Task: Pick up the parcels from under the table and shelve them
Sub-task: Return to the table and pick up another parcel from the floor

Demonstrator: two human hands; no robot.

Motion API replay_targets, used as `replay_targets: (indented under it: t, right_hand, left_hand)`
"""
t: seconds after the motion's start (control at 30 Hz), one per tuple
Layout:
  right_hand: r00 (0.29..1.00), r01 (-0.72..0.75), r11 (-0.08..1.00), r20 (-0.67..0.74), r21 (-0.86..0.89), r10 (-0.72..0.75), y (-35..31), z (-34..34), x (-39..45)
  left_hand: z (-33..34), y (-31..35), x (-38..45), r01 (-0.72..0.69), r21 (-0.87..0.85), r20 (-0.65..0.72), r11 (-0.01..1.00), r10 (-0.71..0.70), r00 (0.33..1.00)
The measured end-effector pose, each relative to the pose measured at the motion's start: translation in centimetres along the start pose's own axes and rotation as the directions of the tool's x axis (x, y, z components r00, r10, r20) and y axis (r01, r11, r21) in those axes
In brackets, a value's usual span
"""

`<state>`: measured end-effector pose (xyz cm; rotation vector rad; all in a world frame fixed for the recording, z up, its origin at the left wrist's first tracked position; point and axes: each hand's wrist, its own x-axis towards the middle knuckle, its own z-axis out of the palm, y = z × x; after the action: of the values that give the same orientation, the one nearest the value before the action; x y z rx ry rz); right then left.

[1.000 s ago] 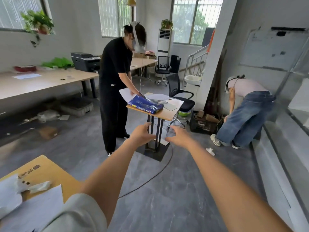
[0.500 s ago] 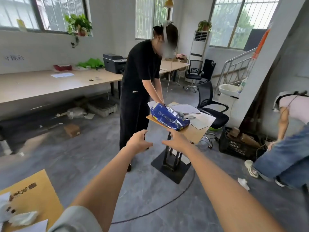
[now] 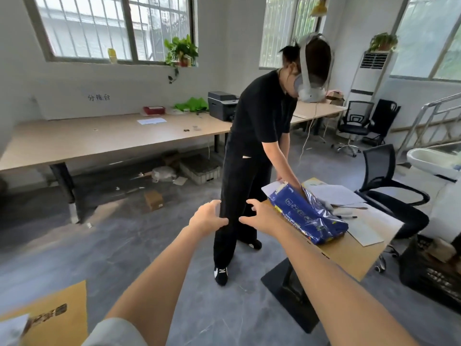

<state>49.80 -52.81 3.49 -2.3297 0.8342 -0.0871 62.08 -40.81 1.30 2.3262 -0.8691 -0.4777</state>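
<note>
Both my arms are stretched out in front of me. My left hand point(image 3: 208, 217) and my right hand point(image 3: 258, 216) hang in mid-air with fingers apart, holding nothing. Beyond them, under the long wooden table point(image 3: 104, 138) by the wall, lie a small brown cardboard parcel point(image 3: 154, 200), a clear plastic-wrapped parcel point(image 3: 163, 174) and a grey crate point(image 3: 200, 168). All sit on the floor well beyond my hands.
A person in black point(image 3: 252, 156) stands right behind my hands, handling a blue package point(image 3: 305, 213) on a small pedestal table point(image 3: 354, 248). Office chairs point(image 3: 389, 186) and a black crate point(image 3: 429, 273) are on the right. A brown table corner point(image 3: 50, 318) is near left.
My view has turned left and moved closer to the long table and the person in black. My hands have stayed outstretched and empty, fingers spread a little wider.
</note>
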Motion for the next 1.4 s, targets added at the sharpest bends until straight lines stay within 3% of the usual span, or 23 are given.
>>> replay_targets:
  t: [0.33, 0.6, 0.9, 1.4]
  right_hand:
    - [0.975, 0.162, 0.987, 0.157, 0.000, -0.160, -4.0, -0.1, 16.4]
    - [0.944, 0.225, 0.974, 0.258, -0.038, -0.208, -8.5, 3.8, 28.4]
    - [0.918, 0.243, 0.969, 0.332, -0.038, -0.217, -18.1, 11.1, 42.8]
    - [0.885, 0.249, 0.968, 0.400, 0.027, -0.239, -27.8, 16.9, 69.6]
  left_hand:
    - [-4.8, -3.8, 10.3, 0.174, -0.019, -0.162, 0.985, -0.174, 0.971]
    - [-8.5, -9.7, 19.1, 0.261, -0.020, -0.221, 0.965, -0.258, 0.941]
    - [-15.9, -19.8, 31.0, 0.351, -0.059, -0.214, 0.935, -0.355, 0.910]
    - [-26.1, -28.4, 55.1, 0.419, -0.055, -0.188, 0.906, -0.422, 0.887]
